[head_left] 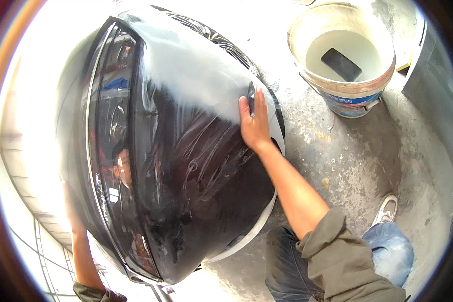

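A large black car bumper stands in front of me, with a dull, whitish scuffed patch across its far right part. Against the right side of this patch, my right hand grips a thin dark pad, seen nearly edge-on between thumb and fingers. My left hand rests along the bumper's left side with its fingers stretched out, though glare washes out their tips. A long glossy dark strip with bright trim runs down the bumper and mirrors the surroundings.
At the far right, a plastic bucket holds cloudy water and a dark rectangular block. The stained concrete floor has a wet patch beside it. A grey panel stands at the right edge. A shoe shows near the lower right.
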Tool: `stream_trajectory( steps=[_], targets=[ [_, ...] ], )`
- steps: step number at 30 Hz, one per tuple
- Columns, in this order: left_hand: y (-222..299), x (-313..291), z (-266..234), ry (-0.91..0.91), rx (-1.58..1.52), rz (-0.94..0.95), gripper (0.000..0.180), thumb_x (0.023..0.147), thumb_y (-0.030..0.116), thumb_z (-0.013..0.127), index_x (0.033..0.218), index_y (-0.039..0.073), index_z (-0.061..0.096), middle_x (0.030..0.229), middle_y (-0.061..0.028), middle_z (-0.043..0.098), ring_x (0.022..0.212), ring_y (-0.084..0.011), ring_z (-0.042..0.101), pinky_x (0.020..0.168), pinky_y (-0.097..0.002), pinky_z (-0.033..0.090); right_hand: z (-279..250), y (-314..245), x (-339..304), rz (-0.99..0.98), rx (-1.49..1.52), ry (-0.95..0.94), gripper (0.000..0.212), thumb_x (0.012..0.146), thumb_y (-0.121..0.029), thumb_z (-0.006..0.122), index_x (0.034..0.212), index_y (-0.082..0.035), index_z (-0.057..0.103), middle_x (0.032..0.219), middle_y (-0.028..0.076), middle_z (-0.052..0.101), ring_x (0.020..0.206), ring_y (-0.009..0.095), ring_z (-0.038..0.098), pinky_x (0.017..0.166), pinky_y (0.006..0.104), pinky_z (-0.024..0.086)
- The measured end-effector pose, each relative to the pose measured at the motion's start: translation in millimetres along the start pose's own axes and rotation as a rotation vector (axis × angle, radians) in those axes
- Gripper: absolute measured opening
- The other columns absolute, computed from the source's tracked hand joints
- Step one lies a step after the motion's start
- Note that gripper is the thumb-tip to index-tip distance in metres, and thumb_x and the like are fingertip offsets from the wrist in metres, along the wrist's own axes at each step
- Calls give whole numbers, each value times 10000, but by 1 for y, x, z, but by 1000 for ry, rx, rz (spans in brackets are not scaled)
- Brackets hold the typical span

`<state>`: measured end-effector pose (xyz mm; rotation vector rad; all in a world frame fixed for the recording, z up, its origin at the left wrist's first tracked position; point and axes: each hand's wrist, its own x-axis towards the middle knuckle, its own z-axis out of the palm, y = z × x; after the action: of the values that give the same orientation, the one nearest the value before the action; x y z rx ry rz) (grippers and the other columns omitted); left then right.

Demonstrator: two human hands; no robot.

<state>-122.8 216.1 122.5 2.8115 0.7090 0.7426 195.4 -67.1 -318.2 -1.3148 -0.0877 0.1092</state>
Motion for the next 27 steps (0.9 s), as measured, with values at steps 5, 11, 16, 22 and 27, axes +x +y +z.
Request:
stream_trajectory(
  steps=[5,11,16,22,27],
  targets=[
    [-11,0,1,-32,105,74,573,1132,333,303,1621,37,263,1697,-99,246,1568,-242,205,1295,-393,135,28,-59,-123,-263,-166,18,899,1019,-371,589,1569,138,92,1644,383,81,1540,539,74,1243,608,117],
    [21,1,4,53,-189,-92,647,1109,441,382,1610,37,314,1655,-82,325,1514,-232,308,1255,-390,213,15,15,-60,-141,-147,51,825,1073,-424,470,1544,174,152,1638,381,125,1548,506,99,1261,546,133],
    [47,1,24,78,-51,-53,627,1110,413,396,1611,44,314,1665,-80,307,1510,-233,324,1251,-380,231,12,27,-39,113,-176,62,823,1090,-478,373,1542,180,176,1636,367,168,1552,469,139,1269,517,138],
    [12,6,-2,46,-82,-11,570,1129,299,315,1627,32,240,1701,-94,231,1567,-230,203,1294,-408,132,-2,-8,-136,-263,-270,-34,844,957,-254,663,1542,159,217,1631,368,183,1535,486,205,1241,578,200],
    [40,3,26,119,-256,-106,588,1121,364,357,1618,54,300,1671,-88,301,1539,-240,269,1269,-401,198,-30,46,-90,-158,-450,12,686,870,-155,681,1427,166,441,1494,362,450,1424,485,425,1225,528,300]
  ],
)
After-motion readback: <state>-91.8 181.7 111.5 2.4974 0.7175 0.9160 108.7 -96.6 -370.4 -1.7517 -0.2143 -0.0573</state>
